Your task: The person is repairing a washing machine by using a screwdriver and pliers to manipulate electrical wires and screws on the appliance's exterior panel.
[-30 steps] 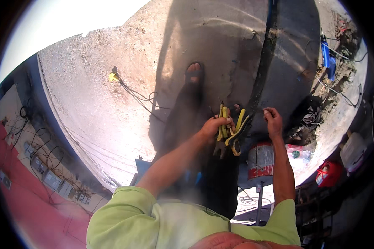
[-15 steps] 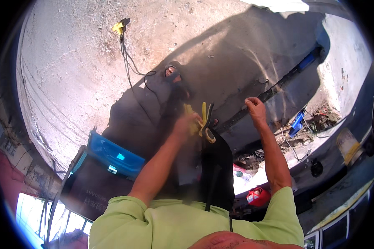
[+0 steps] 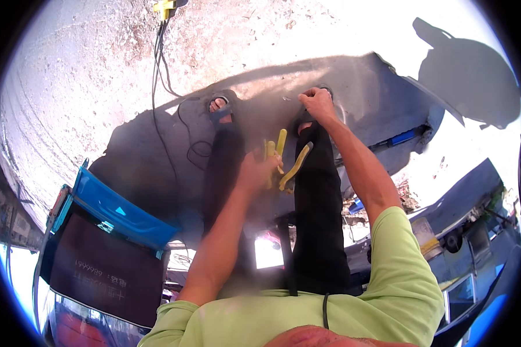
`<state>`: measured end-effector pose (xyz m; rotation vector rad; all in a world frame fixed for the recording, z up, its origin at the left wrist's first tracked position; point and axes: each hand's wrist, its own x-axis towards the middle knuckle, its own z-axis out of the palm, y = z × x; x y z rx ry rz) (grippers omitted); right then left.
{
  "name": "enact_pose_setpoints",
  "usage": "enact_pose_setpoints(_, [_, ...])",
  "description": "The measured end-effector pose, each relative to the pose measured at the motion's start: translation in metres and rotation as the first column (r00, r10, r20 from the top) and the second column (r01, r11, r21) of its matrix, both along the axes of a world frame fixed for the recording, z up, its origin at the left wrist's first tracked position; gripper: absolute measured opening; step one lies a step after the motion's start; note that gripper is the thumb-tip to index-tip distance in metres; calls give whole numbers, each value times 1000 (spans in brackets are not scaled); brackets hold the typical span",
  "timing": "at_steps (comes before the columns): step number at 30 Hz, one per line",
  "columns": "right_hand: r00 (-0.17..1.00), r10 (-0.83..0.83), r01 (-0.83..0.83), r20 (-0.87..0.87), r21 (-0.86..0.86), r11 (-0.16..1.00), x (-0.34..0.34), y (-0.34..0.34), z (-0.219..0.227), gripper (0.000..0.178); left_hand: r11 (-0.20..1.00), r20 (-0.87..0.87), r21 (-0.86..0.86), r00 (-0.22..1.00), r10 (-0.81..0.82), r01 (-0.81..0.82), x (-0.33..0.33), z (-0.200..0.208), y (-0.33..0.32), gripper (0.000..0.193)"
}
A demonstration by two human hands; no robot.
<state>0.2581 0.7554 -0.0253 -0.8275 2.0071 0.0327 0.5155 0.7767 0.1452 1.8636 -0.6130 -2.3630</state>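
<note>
My left hand is wrapped round yellow-handled pliers in front of my legs; the hand is a little blurred and hides the tool's middle. A curved yellow handle with a dark end sticks out to its right, over my right thigh. Whether it belongs to the same tool, I cannot tell. Farther forward, above my right foot, my right hand has its fingers pressed together. Anything between them is too small to make out.
A yellow socket block lies on the ground at the far left, its black cable running back toward my left foot. A blue-framed dark panel stands at my left. At the right are a blue object and a pale bucket.
My right hand has swung left and forward, from out at my right side to above my right foot. The view has shifted, showing both legs. My left hand keeps hold of the pliers.
</note>
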Motion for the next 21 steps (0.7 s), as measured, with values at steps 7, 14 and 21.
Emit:
enact_pose_setpoints(7, [953, 293, -303, 77, 206, 931, 30, -35, -80, 51, 943, 33, 139, 953, 300, -301, 4, -19, 42, 11])
enact_pose_setpoints(14, [947, 290, -253, -140, 236, 938, 53, -34, -153, 53, 981, 193, -71, 967, -166, 182, 0, -15, 8, 21])
enact_pose_setpoints(21, [947, 319, -316, -36, 55, 947, 43, -16, -176, 44, 989, 81, 148, 997, 9, -21, 16, -17, -6, 23])
